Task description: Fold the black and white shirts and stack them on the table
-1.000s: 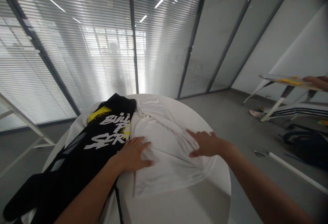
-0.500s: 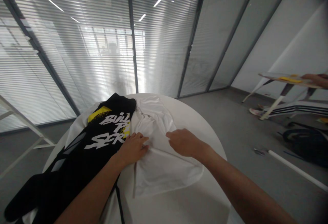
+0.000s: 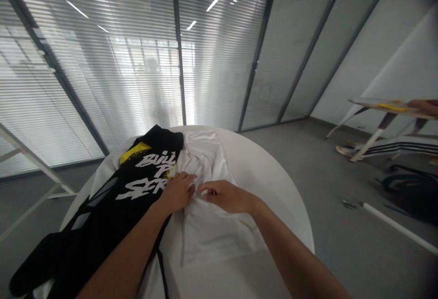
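A black and white shirt [image 3: 102, 226] lies spread over a round white table [image 3: 287, 189]. White lettering and yellow patches mark its black part. On the right, the white part [image 3: 205, 146] is wrinkled and bunched. My left hand [image 3: 178, 191] rests on the border between black and white, fingers slightly apart and pressing on the cloth. Close to its right, my right hand [image 3: 227, 196] has curled fingers, with thumb and fingertips closed at a white fold. The cloth beneath both palms is hidden.
Glass panels with blinds [image 3: 143, 85] stand behind the table. A white metal frame [image 3: 37, 164] is at left. On the right are another table [image 3: 376, 106] with a person's hand [image 3: 424, 105], a dark bag [image 3: 410, 194] and a white pole [image 3: 397, 226] on the floor.
My right hand has moved left across the white cloth, close to my left hand. The white cloth's right side has shifted and creased. The left hand stays nearly in place.
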`<move>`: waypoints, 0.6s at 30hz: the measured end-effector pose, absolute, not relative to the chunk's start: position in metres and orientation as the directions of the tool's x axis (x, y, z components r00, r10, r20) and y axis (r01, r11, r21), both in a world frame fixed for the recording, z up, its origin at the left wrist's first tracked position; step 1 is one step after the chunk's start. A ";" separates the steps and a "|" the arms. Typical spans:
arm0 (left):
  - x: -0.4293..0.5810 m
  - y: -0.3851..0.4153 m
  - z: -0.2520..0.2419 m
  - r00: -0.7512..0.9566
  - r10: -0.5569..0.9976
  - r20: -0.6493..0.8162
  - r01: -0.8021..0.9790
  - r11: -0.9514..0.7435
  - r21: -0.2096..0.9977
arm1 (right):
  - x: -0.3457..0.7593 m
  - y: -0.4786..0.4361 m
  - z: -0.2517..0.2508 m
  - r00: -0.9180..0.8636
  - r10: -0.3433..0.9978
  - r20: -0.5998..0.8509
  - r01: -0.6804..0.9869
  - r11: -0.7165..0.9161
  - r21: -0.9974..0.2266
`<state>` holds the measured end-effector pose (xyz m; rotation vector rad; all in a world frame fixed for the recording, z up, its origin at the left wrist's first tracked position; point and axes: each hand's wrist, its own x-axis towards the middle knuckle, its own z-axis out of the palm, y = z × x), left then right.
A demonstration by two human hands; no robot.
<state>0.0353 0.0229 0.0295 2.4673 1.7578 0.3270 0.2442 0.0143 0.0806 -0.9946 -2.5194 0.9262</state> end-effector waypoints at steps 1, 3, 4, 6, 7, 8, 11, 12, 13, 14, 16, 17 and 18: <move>0.036 0.024 0.028 0.309 0.941 0.134 0.923 -0.331 0.196 | 0.246 0.015 0.079 -0.714 0.699 0.040 0.478 0.528 -0.702; 0.038 0.027 0.026 0.310 0.936 0.165 0.918 -0.340 0.203 | 0.251 0.015 0.079 -0.677 0.732 0.077 0.432 0.480 -0.764; 0.039 0.028 0.025 0.313 0.933 0.178 0.912 -0.348 0.219 | 0.254 0.015 0.080 -0.648 0.755 0.097 0.414 0.457 -0.787; 0.042 0.030 0.026 0.316 0.927 0.201 0.886 -0.365 0.287 | 0.259 0.013 0.082 -0.589 0.797 0.131 0.368 0.409 -0.835; 0.044 0.029 0.027 0.321 0.923 0.214 0.861 -0.378 0.339 | 0.261 0.013 0.084 -0.566 0.812 0.142 0.336 0.385 -0.860; 0.046 0.029 0.028 0.326 0.918 0.225 0.827 -0.392 0.402 | 0.263 0.012 0.085 -0.557 0.817 0.148 0.301 0.364 -0.881; 0.052 0.024 0.031 0.346 0.911 0.223 0.686 -0.408 0.602 | 0.266 0.009 0.089 -0.632 0.766 0.119 0.205 0.314 -0.927; 0.054 0.022 0.032 0.355 0.911 0.207 0.640 -0.399 0.657 | 0.266 0.008 0.089 -0.677 0.730 0.097 0.186 0.298 -0.936; 0.055 0.021 0.032 0.362 0.912 0.192 0.599 -0.386 0.701 | 0.266 0.007 0.089 -0.723 0.687 0.073 0.177 0.287 -0.941; 0.057 0.021 0.032 0.365 0.913 0.179 0.566 -0.371 0.737 | 0.266 0.006 0.089 -0.764 0.643 0.048 0.180 0.284 -0.942; 0.059 0.021 0.030 0.348 0.925 0.151 0.523 -0.325 0.788 | 0.266 0.005 0.087 -0.826 0.564 -0.004 0.211 0.302 -0.930; 0.059 0.022 0.029 0.323 0.937 0.136 0.515 -0.294 0.805 | 0.266 0.005 0.086 -0.846 0.532 -0.030 0.228 0.311 -0.923; 0.059 0.023 0.029 0.291 0.949 0.125 0.511 -0.264 0.818 | 0.267 0.006 0.084 -0.861 0.506 -0.055 0.242 0.311 -0.919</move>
